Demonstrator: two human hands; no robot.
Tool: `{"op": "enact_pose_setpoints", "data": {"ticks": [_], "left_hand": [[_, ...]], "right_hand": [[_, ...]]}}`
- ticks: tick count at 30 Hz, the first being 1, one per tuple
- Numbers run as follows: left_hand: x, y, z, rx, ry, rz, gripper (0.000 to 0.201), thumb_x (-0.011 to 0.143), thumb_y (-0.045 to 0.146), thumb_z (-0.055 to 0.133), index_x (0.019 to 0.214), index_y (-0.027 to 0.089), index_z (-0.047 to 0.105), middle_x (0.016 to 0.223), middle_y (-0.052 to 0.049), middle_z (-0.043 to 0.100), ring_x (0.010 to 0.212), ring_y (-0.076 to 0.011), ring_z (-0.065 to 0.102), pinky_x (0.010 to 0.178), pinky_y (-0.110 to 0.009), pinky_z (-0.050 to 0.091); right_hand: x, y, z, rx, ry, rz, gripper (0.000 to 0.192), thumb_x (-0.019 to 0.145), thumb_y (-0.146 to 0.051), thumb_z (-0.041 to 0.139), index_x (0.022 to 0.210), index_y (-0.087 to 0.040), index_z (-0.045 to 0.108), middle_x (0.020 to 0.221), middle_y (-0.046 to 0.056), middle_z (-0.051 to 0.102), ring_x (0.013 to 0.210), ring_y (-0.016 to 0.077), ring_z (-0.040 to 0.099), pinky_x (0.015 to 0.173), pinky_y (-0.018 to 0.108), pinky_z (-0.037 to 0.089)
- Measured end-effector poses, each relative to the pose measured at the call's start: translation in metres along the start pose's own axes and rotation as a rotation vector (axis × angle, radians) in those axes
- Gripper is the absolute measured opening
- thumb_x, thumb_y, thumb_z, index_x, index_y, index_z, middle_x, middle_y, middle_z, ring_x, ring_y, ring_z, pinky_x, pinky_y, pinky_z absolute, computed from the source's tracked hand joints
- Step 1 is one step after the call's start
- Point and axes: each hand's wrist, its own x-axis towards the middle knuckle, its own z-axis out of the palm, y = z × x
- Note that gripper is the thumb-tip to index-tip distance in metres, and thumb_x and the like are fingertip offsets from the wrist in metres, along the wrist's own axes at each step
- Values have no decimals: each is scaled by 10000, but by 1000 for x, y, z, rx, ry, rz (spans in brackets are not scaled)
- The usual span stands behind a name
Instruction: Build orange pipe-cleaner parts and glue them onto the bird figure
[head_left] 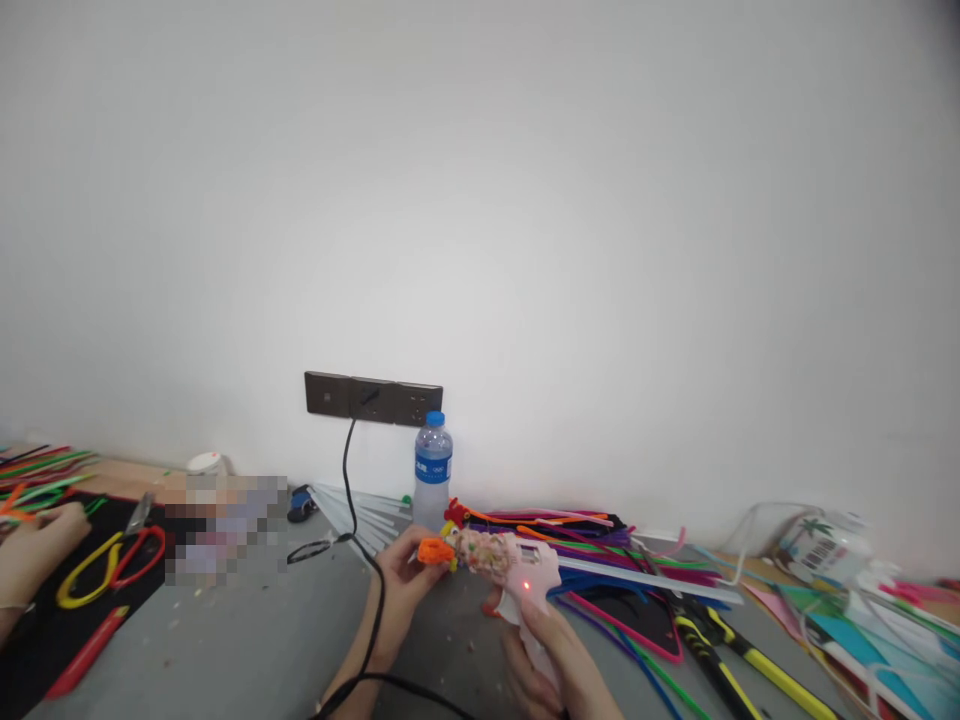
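Observation:
My right hand (551, 650) is wrapped round the handle of a pale pink hot glue gun (529, 575), whose small red light is lit. A long translucent glue stick (645, 577) sticks out of its rear. Between the fingers of my left hand (401, 580) is a small pipe cleaner figure (436, 550) in orange, with red and yellow parts. The gun's nozzle end points at the figure; whether they touch I cannot tell. A black cable (381, 610) passes in front of my left wrist.
Behind my hands stands a water bottle (433, 470) below a wall socket strip (373, 397). Colourful pipe cleaners (577, 525) and yellow-black pliers (720, 655) lie to the right. Leftward are scissors (120, 565), a red-handled tool (88, 655) and another person's hand (45, 540). Spare glue sticks (360, 510) lie near the wall.

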Motion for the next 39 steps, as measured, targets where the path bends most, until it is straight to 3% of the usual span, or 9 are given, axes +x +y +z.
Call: {"op": "enact_pose_setpoints", "data": {"ticks": [11,23,39], "left_hand": [[2,-3,-5,59,-90,68,156,663,284,785,741,155,746,754,-49,616,737,-189,555,632,-240,475],[-2,2,-3,67,-127,44,137,688,278,775,721,154,726,750,-38,622,736,-183,550,657,-245,473],[-3,10,3,43,-58,38,127,671,266,779,718,157,734,738,-41,628,728,-189,563,650,-251,469]], "right_hand": [[-2,3,3,-34,34,18,472,726,-617,680,877,-181,579,342,-135,319,263,17,168,312,148,140],[-5,0,11,-86,57,27,495,704,-635,689,853,-182,557,358,-136,347,268,13,185,314,138,169],[-7,1,11,-86,121,51,534,679,-644,707,876,-180,528,364,-151,346,278,4,155,310,138,145]]}}
